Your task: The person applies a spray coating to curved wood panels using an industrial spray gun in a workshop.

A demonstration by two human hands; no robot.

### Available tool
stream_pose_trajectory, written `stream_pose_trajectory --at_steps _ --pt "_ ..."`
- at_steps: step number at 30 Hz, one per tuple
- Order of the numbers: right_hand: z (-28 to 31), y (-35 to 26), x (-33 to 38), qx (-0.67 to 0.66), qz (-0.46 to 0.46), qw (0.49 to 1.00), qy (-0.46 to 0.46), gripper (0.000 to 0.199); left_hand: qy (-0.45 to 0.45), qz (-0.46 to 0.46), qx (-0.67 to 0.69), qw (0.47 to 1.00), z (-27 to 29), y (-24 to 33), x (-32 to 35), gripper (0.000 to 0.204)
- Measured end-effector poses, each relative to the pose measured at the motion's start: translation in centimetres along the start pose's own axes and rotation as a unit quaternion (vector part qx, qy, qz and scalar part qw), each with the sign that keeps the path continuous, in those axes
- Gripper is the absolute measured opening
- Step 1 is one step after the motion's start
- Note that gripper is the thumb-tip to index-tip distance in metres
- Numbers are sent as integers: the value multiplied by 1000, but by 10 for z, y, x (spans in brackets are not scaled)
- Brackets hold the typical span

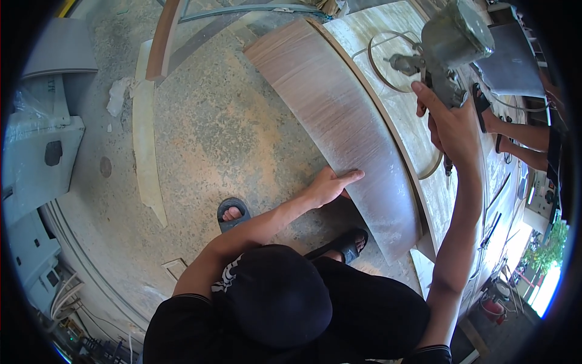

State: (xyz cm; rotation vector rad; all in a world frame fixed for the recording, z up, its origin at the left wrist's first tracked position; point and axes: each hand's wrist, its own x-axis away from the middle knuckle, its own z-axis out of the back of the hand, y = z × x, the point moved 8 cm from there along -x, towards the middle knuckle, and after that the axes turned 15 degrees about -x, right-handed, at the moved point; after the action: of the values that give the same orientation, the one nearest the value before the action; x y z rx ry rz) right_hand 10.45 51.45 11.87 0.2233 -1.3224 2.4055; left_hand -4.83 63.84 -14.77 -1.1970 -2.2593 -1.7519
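My right hand point(453, 130) is wrapped around the handle of a spray gun point(447, 85), raised at the upper right. A dull metal cup point(456, 33) is fixed to the gun. Below and left of it lies a long wooden panel point(339, 115) with brown grain and a whitish sheen toward its near end. My left hand point(328, 187) grips the panel's left edge, thumb on the top face and the other fingers mostly hidden beneath. A thin hose point(371, 60) loops behind the gun, partly hidden by it.
A pale, stained board point(418, 130) lies along the panel's right side. On the floor are a pale wood strip point(147, 139) and a brown wooden piece point(163, 42). White machine housings point(45, 158) stand at the left. Another person's legs point(524, 136) show at the right.
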Motion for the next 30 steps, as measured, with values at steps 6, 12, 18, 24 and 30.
stream_pose_trajectory --at_steps 6,12,18,24,30 --pt "4 5 3 -20 1 1000 -9 40 -7 28 -5 1000 -2 0 1 52" --pt "4 18 0 -30 22 999 -7 42 -14 21 -7 1000 -2 5 2 53" --pt "7 12 6 -16 -5 1000 -10 42 -20 34 14 999 -2 1 1 51" --pt "12 18 7 -44 -4 999 10 47 -23 28 -9 999 -4 3 2 51" --pt "13 20 12 -39 7 999 0 43 -21 32 -5 999 -2 0 2 50"
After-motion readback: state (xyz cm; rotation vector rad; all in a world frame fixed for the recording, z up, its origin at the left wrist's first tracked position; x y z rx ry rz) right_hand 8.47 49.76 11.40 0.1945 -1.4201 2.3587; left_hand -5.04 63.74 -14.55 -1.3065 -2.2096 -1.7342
